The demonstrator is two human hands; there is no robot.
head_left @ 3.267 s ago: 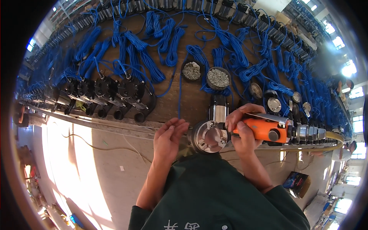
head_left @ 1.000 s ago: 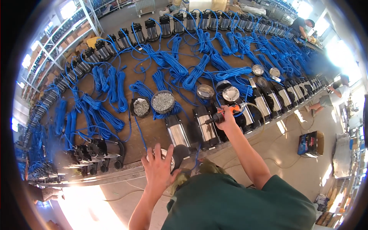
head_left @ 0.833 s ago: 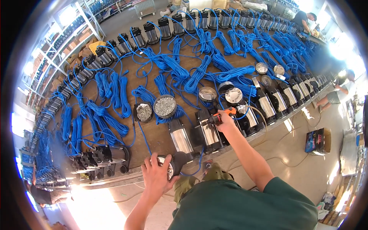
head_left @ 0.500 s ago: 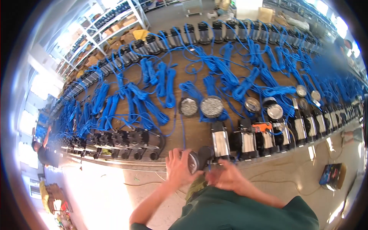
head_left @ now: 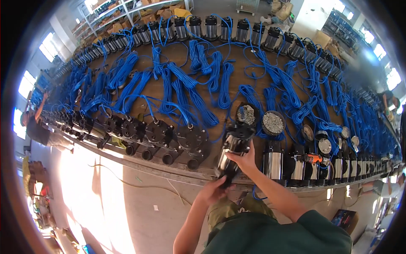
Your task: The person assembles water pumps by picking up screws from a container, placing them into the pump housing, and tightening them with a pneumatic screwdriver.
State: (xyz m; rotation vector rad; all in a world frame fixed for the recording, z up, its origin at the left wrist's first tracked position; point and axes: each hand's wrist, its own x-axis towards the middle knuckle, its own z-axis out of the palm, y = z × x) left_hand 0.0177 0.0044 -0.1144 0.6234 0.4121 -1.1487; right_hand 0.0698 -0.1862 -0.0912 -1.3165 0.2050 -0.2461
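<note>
A steel-and-black submersible pump (head_left: 231, 144) is tilted in front of me at the table's near edge, gripped in both hands. My right hand (head_left: 246, 159) wraps its steel body from the right, below the black top. At the lower end my left hand (head_left: 212, 191) grips the dark base, with its fingers partly hidden. Just beyond the pump stand a round tub of small metal screws (head_left: 273, 122) and a smaller tub of screws (head_left: 246, 115). Several black-topped pumps (head_left: 158, 133) stand left of my hands.
On the right, more steel pumps (head_left: 274, 163) line the near edge, with an orange power tool (head_left: 313, 158) on them. Bundled blue cables (head_left: 226, 84) cover the wooden table (head_left: 139, 99). Another pump row (head_left: 211, 27) lines its far side. A person (head_left: 40, 127) works at the far left.
The pump now stands tilted over the table edge, its black top upward. My right hand has moved up onto its body and my left hand to its lower end. The view has shifted left.
</note>
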